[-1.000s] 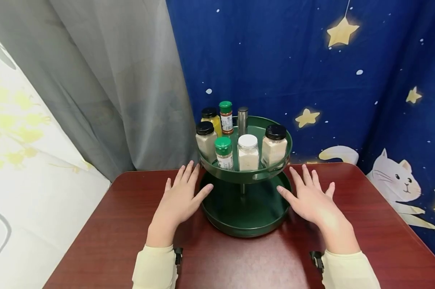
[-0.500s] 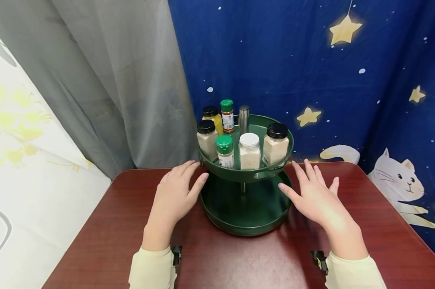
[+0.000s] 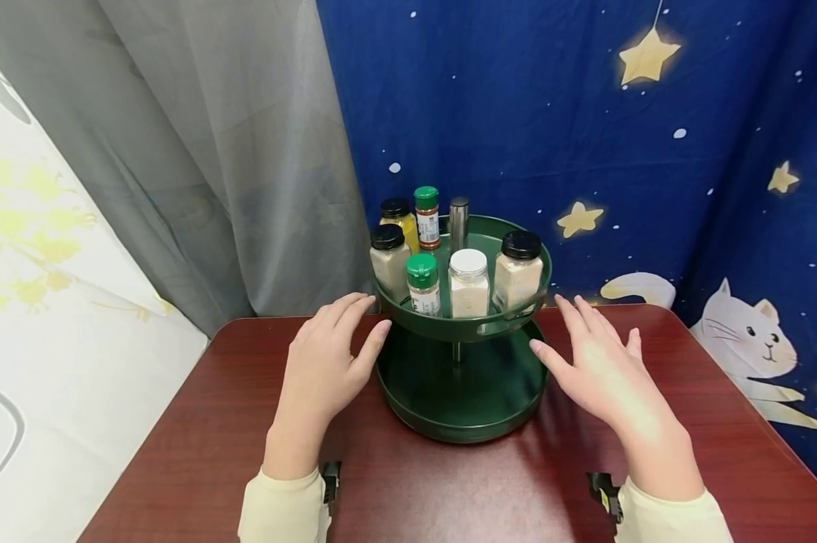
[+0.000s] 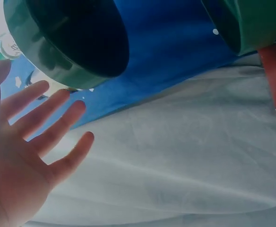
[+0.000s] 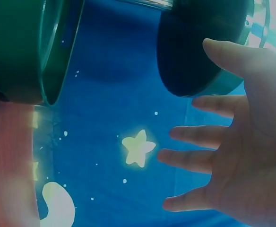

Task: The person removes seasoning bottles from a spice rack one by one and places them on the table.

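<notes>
Handling the two-tier green tray stand [image 3: 462, 329] from both sides would seem to call for matched, gentle pressure on the wall of the upper tray [image 3: 428, 324], so that what stands there rides level. The slim red-filled shaker [image 3: 427, 220] at its eleven o'clock looks the likeliest to tip, so slow movement suits; keep fingers clear of the black-capped jar [image 3: 519, 279] at four. The stand is upright toward the far side of the worktop [image 3: 231, 422], at the person's twelve o'clock. The left hand [image 3: 325, 367], between the stand's eight and nine o'clock, grasps nothing: fingers spread, thumb well apart, tips just beside the upper rim. The right hand [image 3: 605, 377], between three and four, is likewise released, fingers extended and separated. Whether any fingertip brushes the rim, I cannot tell.
</notes>
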Demonstrator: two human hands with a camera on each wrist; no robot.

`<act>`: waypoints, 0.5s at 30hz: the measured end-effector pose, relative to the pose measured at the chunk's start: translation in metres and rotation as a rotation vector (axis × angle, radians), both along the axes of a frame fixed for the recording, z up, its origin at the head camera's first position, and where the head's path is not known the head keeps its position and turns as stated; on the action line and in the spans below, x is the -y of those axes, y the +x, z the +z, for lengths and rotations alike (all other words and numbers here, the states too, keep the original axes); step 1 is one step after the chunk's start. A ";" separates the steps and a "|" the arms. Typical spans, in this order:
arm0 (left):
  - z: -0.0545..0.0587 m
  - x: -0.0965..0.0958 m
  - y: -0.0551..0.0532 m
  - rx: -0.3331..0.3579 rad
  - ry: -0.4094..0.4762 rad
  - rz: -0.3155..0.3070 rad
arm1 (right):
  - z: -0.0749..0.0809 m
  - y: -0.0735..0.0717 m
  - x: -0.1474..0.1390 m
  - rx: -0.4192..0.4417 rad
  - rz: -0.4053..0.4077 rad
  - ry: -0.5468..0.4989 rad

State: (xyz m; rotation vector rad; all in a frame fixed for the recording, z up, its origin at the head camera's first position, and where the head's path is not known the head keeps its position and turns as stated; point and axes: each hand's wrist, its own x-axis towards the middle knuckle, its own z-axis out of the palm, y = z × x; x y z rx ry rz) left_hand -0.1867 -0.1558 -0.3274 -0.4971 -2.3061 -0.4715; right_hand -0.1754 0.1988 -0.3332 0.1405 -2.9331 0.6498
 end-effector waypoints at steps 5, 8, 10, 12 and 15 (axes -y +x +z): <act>0.003 -0.004 0.003 -0.065 0.003 -0.029 | 0.005 0.004 0.000 -0.015 -0.013 -0.016; 0.004 -0.005 0.004 -0.078 0.002 -0.033 | 0.008 0.007 0.000 -0.025 -0.020 -0.027; 0.005 -0.006 0.005 -0.085 0.005 -0.032 | 0.010 0.009 0.000 -0.040 -0.025 -0.038; 0.005 -0.006 0.006 -0.092 0.008 -0.034 | 0.013 0.012 0.001 -0.056 -0.029 -0.049; 0.006 -0.006 0.006 -0.102 0.007 -0.040 | 0.016 0.016 0.002 -0.080 -0.029 -0.062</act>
